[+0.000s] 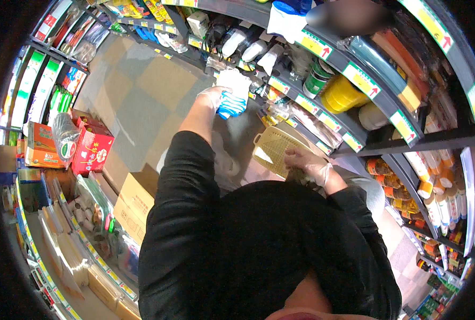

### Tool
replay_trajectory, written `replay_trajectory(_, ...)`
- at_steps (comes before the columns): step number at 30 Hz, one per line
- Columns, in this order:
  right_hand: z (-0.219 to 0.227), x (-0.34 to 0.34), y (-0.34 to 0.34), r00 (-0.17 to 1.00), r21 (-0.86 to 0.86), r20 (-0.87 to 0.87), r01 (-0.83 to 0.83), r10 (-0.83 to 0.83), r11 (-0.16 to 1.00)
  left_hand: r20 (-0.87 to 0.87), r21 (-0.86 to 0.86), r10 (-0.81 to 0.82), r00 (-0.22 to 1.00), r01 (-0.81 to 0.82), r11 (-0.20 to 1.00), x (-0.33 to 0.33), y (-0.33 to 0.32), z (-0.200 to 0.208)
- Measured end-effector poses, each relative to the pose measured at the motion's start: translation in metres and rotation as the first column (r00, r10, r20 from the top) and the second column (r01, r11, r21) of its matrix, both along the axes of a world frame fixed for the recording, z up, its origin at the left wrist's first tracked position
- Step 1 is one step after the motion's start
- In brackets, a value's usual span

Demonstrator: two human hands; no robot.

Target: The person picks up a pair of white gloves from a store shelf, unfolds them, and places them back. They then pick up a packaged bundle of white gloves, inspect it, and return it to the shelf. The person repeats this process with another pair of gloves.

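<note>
My left hand (pixel 212 97), in a thin clear glove, is stretched forward beside the lower shelf. Its fingers are closed on a soft white-and-blue striped pack (pixel 231 104); its exact kind does not show. My right hand (pixel 311 166), also gloved, is held close to my body with the fingers curled in. A beige perforated plastic basket (pixel 274 146) lies just past it, partly behind the fingers. Something dark (pixel 300 179) shows below the right fingers, too unclear to name.
Shelves with yellow-and-white price tags (pixel 316 44) curve along the front and right, holding a yellow roll (pixel 344 92) and a green can (pixel 317 77). Red boxes (pixel 93 146) and an open cardboard carton (pixel 135 202) stand at the left. Checkered floor (pixel 147 85) lies between.
</note>
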State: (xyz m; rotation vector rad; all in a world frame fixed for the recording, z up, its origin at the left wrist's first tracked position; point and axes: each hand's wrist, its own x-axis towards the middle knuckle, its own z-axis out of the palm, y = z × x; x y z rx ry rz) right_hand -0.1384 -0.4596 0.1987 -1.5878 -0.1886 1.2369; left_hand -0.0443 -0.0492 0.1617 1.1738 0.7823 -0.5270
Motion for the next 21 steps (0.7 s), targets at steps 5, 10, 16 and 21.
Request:
replay_trajectory(5,-0.025,0.002,-0.005,0.898,-0.23,0.419,-0.037,0.133,0.973,0.204,-0.09,0.067,0.977,-0.049,0.995,0.026,0.008,-0.048)
replay_trajectory(10,-0.003,0.014,0.007,0.97,-0.22,0.166,-0.139,0.178,0.965,0.288,-0.331,0.185,0.94,-0.084,0.94,0.053,0.036,-0.148)
replay_trajectory(16,-0.012,0.026,0.01,0.914,-0.441,0.203,-0.236,0.352,0.866,0.236,-0.264,0.222,0.946,-0.157,0.952,0.067,0.025,-0.14)
replay_trajectory(21,-0.003,0.029,0.008,0.91,-0.453,0.254,-0.189,0.329,0.871,0.165,-0.135,0.087,0.982,-0.065,0.989,0.09,0.015,-0.119)
